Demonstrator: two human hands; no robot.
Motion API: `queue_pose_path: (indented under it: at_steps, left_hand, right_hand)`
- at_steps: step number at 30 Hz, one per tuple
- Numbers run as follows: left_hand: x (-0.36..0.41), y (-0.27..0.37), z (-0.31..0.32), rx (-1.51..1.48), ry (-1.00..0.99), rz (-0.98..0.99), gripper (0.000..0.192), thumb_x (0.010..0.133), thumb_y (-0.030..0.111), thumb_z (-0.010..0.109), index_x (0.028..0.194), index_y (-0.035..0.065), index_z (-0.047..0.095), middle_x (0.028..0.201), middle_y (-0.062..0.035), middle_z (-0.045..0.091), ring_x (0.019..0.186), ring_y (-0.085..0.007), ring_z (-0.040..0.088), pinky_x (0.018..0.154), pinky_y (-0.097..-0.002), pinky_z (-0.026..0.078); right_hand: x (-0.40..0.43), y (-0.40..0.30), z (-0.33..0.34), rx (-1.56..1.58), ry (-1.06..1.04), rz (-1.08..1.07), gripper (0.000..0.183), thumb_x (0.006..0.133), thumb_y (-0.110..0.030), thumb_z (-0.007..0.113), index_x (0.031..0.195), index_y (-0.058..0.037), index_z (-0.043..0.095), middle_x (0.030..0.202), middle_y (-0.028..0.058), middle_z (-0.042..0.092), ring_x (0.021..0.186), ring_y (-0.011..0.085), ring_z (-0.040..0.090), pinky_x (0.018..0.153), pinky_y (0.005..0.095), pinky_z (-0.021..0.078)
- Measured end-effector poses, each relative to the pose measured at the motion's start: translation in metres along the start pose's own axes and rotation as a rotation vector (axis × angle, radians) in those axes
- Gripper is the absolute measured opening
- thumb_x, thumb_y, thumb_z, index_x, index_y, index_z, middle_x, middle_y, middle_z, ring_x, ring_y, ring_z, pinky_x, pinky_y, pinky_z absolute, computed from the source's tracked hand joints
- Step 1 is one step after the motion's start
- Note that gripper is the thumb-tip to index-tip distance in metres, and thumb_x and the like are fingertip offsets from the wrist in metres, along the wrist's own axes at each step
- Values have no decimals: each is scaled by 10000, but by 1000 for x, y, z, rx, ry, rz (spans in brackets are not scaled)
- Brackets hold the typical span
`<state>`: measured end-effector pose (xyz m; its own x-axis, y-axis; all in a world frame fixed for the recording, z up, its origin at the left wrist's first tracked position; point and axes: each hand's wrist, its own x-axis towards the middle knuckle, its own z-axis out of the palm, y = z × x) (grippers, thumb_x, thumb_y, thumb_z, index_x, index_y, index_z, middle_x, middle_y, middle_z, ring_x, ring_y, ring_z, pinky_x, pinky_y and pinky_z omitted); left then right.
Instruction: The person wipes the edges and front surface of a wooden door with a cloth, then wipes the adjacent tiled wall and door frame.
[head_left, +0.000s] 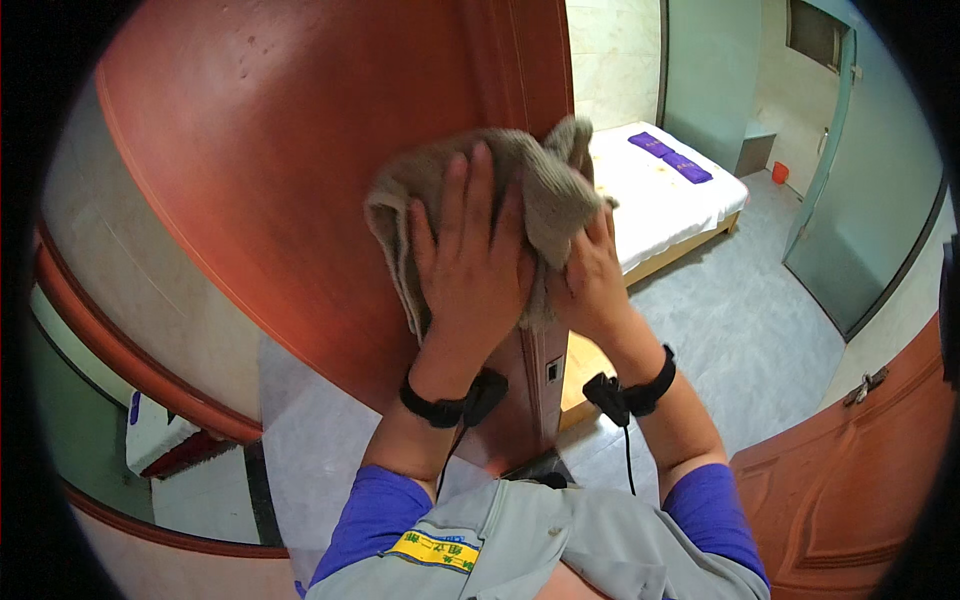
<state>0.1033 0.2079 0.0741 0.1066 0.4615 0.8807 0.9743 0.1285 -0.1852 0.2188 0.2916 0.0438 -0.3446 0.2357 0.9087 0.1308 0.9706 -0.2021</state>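
Note:
Spread flat, my left hand presses a grey-brown cloth against a reddish-brown wooden panel beside a doorway. My right hand grips the bunched right part of the same cloth, at the edge of the wooden door frame. The cloth folds over that edge, and part of it lies hidden under my fingers. A metal strike plate is set in the frame below my hands. Each wrist wears a black strap with a small device and a cable.
Through the doorway stands a bed with a white sheet and two folded purple cloths. Behind it are a frosted glass door and a red bin. A wooden door with a handle stands at lower right. Another doorway opens at left.

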Motion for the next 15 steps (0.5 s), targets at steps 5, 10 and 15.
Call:
queue_pose_path:
  at_steps: [5, 10, 15]
  left_hand:
    - [-4, 0, 7, 138, 72, 18, 443, 816, 257, 533, 1227, 93, 557, 1484, -74, 340, 1385, -293, 275, 1079, -579, 177]
    - [-70, 19, 32, 72, -230, 193, 443, 846, 213, 466, 1269, 106, 541, 1478, -24, 366, 1383, -159, 289, 1064, -463, 268]
    - [-89, 15, 33, -49, -354, 290, 430, 819, 174, 529, 1242, 107, 561, 1484, -36, 356, 1386, -188, 289, 1039, -506, 275]
  right_hand:
    - [-8, 3, 12, 32, 90, -54, 585, 742, -51, 521, 1316, 7, 425, 1366, 241, 381, 1274, 449, 329, 1073, 488, 290]
    - [-90, 3, 43, 7, 77, 136, 588, 758, -37, 541, 1324, 37, 403, 1366, 257, 382, 1289, 433, 331, 1071, 481, 286]
    - [-120, -5, 59, 303, 165, 342, 605, 801, 3, 516, 1376, 41, 333, 1398, 246, 370, 1327, 400, 304, 1103, 455, 220]
